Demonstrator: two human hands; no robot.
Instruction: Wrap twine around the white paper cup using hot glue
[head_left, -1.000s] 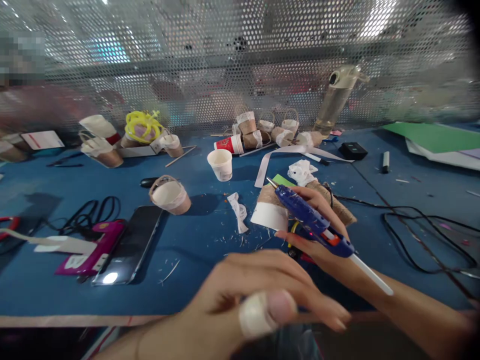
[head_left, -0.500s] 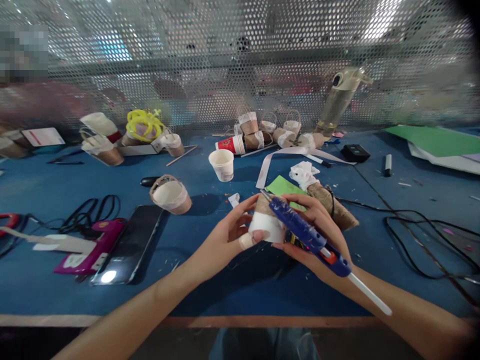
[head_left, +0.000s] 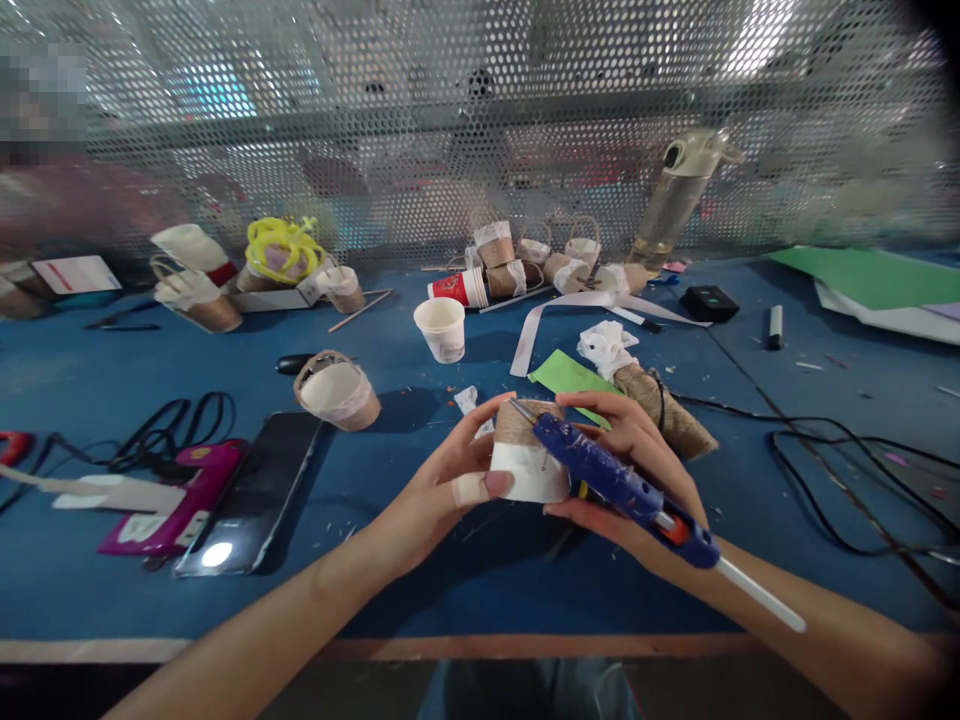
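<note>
In the middle, my left hand (head_left: 456, 475) is closed on a paper cup (head_left: 531, 472), its bandaged thumb pressed on the near side. The cup stands upside down, with brown twine round its upper part and bare white below. A blue glue gun (head_left: 600, 465) lies over my right hand (head_left: 649, 450); its metal tip is at the twine near the cup's top. My right fingers curve round the gun and the cup's right side, and the gun's handle is mostly hidden. From the gun's rear sticks a white glue stick (head_left: 761, 595).
Left are a twine-wrapped cup basket (head_left: 341, 398), a phone (head_left: 251, 500) and a purple glue gun (head_left: 214, 485). Ahead are a white cup (head_left: 441, 330), green paper (head_left: 571, 380) and a twine roll (head_left: 664, 410). Small baskets and a bottle (head_left: 673, 205) line the mesh panel (head_left: 420, 160).
The cup has tipped slightly and moved a little down and left, showing more of its white side. The glue gun has shifted slightly downward with its tip still at the twine.
</note>
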